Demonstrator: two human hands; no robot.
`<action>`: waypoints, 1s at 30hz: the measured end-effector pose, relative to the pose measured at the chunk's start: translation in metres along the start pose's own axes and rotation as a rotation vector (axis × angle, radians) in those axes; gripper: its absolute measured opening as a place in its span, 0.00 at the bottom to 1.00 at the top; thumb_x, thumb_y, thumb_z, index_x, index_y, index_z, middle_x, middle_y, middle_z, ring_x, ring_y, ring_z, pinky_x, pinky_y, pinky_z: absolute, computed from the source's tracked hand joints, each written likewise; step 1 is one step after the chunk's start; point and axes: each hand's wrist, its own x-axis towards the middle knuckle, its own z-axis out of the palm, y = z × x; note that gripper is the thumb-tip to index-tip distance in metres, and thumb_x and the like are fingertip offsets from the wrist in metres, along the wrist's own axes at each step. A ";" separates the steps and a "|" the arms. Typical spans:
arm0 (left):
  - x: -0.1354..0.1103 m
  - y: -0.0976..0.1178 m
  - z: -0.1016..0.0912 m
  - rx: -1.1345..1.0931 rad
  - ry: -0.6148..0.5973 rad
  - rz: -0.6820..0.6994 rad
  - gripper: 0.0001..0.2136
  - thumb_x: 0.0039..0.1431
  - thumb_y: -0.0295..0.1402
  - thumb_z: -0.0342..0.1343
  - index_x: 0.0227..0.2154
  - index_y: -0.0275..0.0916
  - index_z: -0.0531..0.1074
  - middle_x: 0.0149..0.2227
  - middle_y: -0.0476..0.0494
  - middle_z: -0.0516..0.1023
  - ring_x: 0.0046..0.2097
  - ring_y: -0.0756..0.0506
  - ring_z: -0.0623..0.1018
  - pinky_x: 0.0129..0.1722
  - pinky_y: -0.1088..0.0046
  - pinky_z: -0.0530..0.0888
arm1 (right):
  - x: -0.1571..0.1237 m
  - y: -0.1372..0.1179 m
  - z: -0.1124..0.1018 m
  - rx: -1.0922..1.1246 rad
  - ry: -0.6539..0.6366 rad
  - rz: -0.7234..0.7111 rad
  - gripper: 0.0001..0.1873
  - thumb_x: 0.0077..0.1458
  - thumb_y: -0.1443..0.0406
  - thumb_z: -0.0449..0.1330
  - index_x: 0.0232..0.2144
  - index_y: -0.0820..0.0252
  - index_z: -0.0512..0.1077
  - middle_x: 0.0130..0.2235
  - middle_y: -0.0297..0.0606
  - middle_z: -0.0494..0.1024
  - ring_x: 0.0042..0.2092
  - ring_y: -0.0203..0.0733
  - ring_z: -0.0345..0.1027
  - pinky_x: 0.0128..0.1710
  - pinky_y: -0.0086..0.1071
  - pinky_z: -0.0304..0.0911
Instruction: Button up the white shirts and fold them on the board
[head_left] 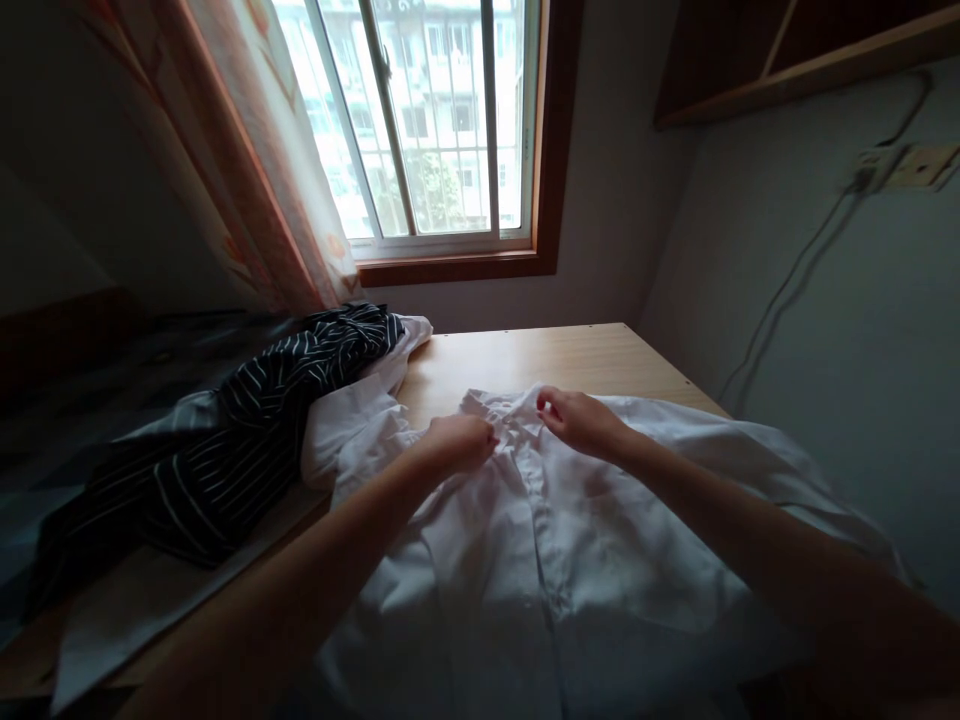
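Observation:
A white button-up shirt [495, 570] lies front side up, its collar toward the window and its front placket running down the middle. My left hand [461, 442] is closed on the cloth just left of the collar. On the other side, my right hand [577, 420] pinches the collar's right edge between thumb and fingers. Wrinkles gather in the fabric between the two hands. The fingertips of my left hand are mostly hidden from view.
A wooden table [540, 360] carries the shirt. To the left lies a heap with a black striped garment [225, 430] and white cloth [345, 420]. A curtained window [435, 130] is ahead. On the right wall, a cord [780, 290] hangs from a socket [922, 167].

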 end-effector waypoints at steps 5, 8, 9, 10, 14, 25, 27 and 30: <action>0.032 0.005 0.003 -0.002 0.146 -0.067 0.15 0.61 0.29 0.50 0.49 0.39 0.74 0.46 0.36 0.79 0.48 0.38 0.78 0.45 0.65 0.73 | 0.031 -0.006 0.030 0.093 0.068 0.000 0.21 0.61 0.66 0.54 0.56 0.55 0.69 0.43 0.41 0.81 0.39 0.42 0.74 0.37 0.30 0.60; 0.033 -0.005 0.023 -0.091 0.152 -0.026 0.15 0.62 0.31 0.50 0.50 0.44 0.73 0.46 0.41 0.80 0.45 0.40 0.79 0.41 0.68 0.73 | 0.029 0.001 0.043 0.136 0.034 -0.082 0.19 0.62 0.64 0.54 0.53 0.53 0.73 0.45 0.40 0.81 0.41 0.43 0.74 0.39 0.30 0.62; 0.032 -0.009 0.028 -0.104 0.150 0.003 0.15 0.62 0.31 0.49 0.50 0.44 0.73 0.46 0.42 0.80 0.44 0.40 0.79 0.41 0.69 0.72 | 0.027 0.004 0.045 0.159 0.023 -0.121 0.18 0.62 0.63 0.54 0.52 0.53 0.74 0.44 0.40 0.81 0.41 0.42 0.74 0.39 0.30 0.62; 0.030 -0.014 0.033 -0.111 0.153 0.035 0.15 0.63 0.32 0.49 0.49 0.44 0.73 0.45 0.42 0.81 0.44 0.41 0.79 0.40 0.69 0.72 | 0.026 0.007 0.046 0.185 0.018 -0.154 0.17 0.62 0.63 0.54 0.51 0.53 0.75 0.43 0.39 0.81 0.40 0.42 0.74 0.39 0.30 0.62; 0.029 -0.026 0.040 -0.133 0.190 0.081 0.11 0.64 0.36 0.49 0.45 0.44 0.74 0.42 0.44 0.81 0.41 0.43 0.79 0.39 0.72 0.70 | 0.024 0.017 0.050 0.262 0.048 -0.157 0.13 0.60 0.64 0.55 0.44 0.56 0.76 0.35 0.36 0.80 0.33 0.38 0.71 0.35 0.28 0.60; 0.044 -0.021 0.041 -0.126 0.331 -0.135 0.10 0.65 0.38 0.49 0.39 0.40 0.73 0.39 0.43 0.80 0.39 0.44 0.79 0.38 0.70 0.69 | 0.035 0.021 0.068 0.530 0.307 -0.030 0.08 0.59 0.62 0.54 0.38 0.58 0.72 0.31 0.34 0.76 0.31 0.38 0.68 0.35 0.30 0.62; 0.045 -0.021 0.040 -0.123 0.338 -0.166 0.10 0.65 0.37 0.49 0.39 0.40 0.74 0.40 0.43 0.80 0.40 0.43 0.79 0.39 0.70 0.70 | 0.036 0.021 0.067 0.526 0.310 -0.011 0.09 0.59 0.63 0.54 0.38 0.58 0.72 0.32 0.35 0.77 0.32 0.38 0.68 0.36 0.30 0.63; 0.046 -0.020 0.038 -0.097 0.339 -0.193 0.10 0.64 0.37 0.50 0.39 0.40 0.74 0.41 0.42 0.80 0.41 0.42 0.79 0.39 0.69 0.71 | 0.035 0.018 0.066 0.489 0.311 0.015 0.09 0.60 0.62 0.54 0.39 0.58 0.72 0.35 0.36 0.78 0.35 0.38 0.70 0.38 0.30 0.63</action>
